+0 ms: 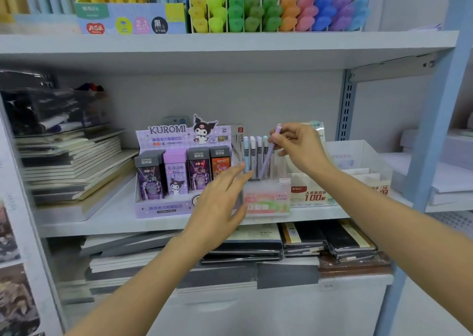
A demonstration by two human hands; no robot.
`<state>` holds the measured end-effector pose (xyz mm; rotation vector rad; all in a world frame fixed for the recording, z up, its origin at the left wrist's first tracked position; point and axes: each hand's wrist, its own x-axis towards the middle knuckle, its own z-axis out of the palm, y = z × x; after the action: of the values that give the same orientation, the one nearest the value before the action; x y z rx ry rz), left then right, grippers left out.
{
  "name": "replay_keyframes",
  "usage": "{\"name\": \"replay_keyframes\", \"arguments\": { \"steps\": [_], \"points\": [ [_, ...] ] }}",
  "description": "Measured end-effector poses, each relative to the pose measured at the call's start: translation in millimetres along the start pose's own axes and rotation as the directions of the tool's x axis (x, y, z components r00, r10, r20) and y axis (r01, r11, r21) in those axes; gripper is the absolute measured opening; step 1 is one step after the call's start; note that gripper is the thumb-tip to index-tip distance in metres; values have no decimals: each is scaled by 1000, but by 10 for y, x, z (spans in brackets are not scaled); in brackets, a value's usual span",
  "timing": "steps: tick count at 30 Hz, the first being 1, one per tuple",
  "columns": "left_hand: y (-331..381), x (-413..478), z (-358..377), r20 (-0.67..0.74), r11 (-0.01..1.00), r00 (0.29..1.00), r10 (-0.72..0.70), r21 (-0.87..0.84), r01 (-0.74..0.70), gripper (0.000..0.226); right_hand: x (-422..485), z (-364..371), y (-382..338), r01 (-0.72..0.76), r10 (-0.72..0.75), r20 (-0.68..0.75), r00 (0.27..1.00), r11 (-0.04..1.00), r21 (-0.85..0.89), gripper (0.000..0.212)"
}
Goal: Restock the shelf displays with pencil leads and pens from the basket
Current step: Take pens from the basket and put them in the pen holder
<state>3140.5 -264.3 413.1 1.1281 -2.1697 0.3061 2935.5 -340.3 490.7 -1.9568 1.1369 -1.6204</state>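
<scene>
On the middle shelf point(115, 218) stands a clear display holder point(266, 200) labelled FRUIT SODA, with several slim pastel lead tubes point(253, 156) upright in it. My right hand point(299, 148) pinches a purple tube point(268, 153) by its top; the tube leans with its lower end down among the others in the holder. My left hand point(220, 202) reaches forward with straight fingers against the holder's left side and holds nothing. To the left stands a purple KUROMI display box point(163, 207) with several lead cases in it. The basket is out of view.
A white box point(358, 156) printed with 100 sits right of the holder. Stacked notebooks point(74, 166) fill the shelf's left end and the shelf below. Coloured highlighters point(276, 7) line the upper shelf. A blue upright post point(430, 130) borders the right.
</scene>
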Motion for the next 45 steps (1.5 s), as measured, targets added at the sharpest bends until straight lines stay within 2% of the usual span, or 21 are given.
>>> {"name": "replay_keyframes", "arguments": {
  "steps": [8,11,17,21,23,25,27,28,30,31,33,35,37,39,42,44,45],
  "points": [
    [-28,-19,87,12,999,1000,6,33,-6,69,18,116,-3,154,-117,155,981,955,-252,16],
    [-32,-22,97,0,999,1000,7,33,-7,69,34,179,-23,167,-128,141,982,934,-317,25],
    [-24,-41,66,15,999,1000,19,42,-19,71,54,235,5,215,-191,102,976,817,-535,10],
    [53,-76,0,26,1000,1000,-3,25,2,72,-21,184,-76,221,-205,88,975,822,-525,20],
    [109,-182,-2,-44,1000,999,-11,17,12,67,-213,128,-155,314,-306,92,948,839,-445,18],
    [144,-369,66,-171,1000,985,0,-10,-2,49,-544,109,-195,423,-386,175,906,853,-305,15],
    [165,-653,248,-215,997,977,-3,-77,-13,25,-969,158,-122,482,-403,347,847,857,-181,20],
    [166,-818,382,-179,994,984,-13,-108,-6,17,-1185,204,-41,485,-384,447,808,864,-134,23],
    [162,-1193,723,-6,987,998,-56,-152,54,10,-1604,340,237,432,-275,633,724,896,-104,25],
    [163,-1396,914,132,978,987,-88,-176,111,8,-1803,427,426,387,-192,707,681,914,-124,24],
    [176,-1831,1313,439,947,889,-132,-210,244,6,-2182,625,857,295,1,815,579,932,-211,21],
    [204,-2293,1711,680,928,720,-142,-162,336,9,-2545,812,1308,215,180,878,444,929,-300,19],
    [248,-2774,2076,824,921,545,-154,-80,381,16,-2902,954,1737,137,331,889,316,912,-388,19],
    [293,-3226,2362,902,899,401,-163,-32,437,19,-3291,1053,2114,75,460,862,212,872,-484,18],
    [345,-3735,2636,938,863,304,-165,-12,505,23,-3886,1152,2515,7,562,826,45,827,-563,19],
    [355,-3919,2752,946,859,290,-142,-28,512,27,-4219,1190,2681,-8,593,804,-50,805,-594,23],
    [360,-3978,2799,945,860,302,-124,-49,509,29,-4361,1200,2742,-5,604,793,-75,795,-606,25]
  ]
}}
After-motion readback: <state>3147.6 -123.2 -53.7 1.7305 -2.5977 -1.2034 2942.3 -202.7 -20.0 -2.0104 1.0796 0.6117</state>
